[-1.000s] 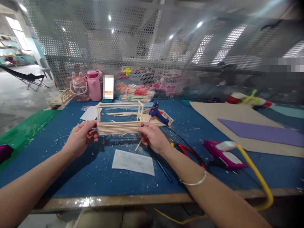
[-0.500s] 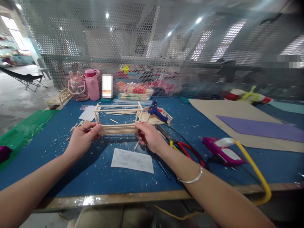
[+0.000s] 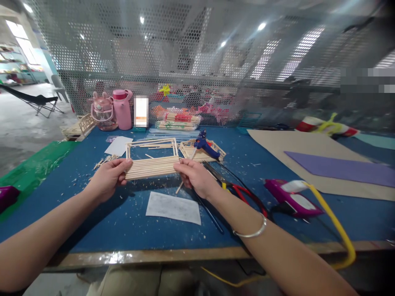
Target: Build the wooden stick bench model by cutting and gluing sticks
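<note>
A small wooden-stick model (image 3: 152, 167) hangs above the blue table, held at both ends. Its slatted panel of side-by-side sticks faces me, and an open stick frame rises behind. My left hand (image 3: 108, 176) is closed on the left end, thumb on top. At the right end, my right hand (image 3: 196, 174) pinches the panel's corner. Below the model lies a white paper rectangle (image 3: 173, 208). Just beyond my right hand, a blue glue gun (image 3: 206, 146) rests across a second stick model (image 3: 188, 153).
Scissors (image 3: 243, 195) with red handles and a purple tool (image 3: 293, 201) with a yellow cord lie at right. A purple sheet (image 3: 339, 168) rests on a beige board (image 3: 268, 146). Pink bottles (image 3: 122, 111) stand by the perforated metal screen (image 3: 197, 61). Stick scraps (image 3: 108, 160) lie at left.
Both hands have tilted the stick model, so the slatted panel shows more of its face and the frame behind sits lower. The camera view has shifted slightly.
</note>
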`<state>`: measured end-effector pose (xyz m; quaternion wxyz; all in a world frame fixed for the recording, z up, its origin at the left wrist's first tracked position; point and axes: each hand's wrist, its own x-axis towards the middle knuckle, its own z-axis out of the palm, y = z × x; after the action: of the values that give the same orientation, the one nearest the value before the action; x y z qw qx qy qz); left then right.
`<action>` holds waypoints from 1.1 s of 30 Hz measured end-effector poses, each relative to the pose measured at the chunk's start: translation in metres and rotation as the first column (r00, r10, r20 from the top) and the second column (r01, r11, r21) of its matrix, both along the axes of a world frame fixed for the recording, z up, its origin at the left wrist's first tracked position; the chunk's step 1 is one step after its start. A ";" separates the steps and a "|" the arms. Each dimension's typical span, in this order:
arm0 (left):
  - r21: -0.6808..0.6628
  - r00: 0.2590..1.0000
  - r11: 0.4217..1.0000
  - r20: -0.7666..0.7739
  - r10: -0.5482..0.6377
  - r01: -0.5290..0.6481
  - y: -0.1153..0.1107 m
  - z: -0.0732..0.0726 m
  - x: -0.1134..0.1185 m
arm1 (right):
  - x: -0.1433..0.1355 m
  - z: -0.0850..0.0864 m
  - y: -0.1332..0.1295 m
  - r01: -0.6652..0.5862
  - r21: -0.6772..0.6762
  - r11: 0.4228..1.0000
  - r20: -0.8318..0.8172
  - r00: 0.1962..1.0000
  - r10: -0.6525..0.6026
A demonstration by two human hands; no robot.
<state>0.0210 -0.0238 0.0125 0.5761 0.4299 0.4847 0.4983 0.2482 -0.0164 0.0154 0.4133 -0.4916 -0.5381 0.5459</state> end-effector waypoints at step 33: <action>0.636 0.423 0.557 -0.772 0.475 0.534 0.004 -0.009 0.054 | -0.008 -0.005 -0.013 -0.112 0.406 0.907 0.324 0.946 -0.028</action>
<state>0.0751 -0.0196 0.0040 -0.0480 0.8496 0.4053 0.3340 0.2400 -0.0296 0.0103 0.4034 -0.4622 -0.7133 0.3389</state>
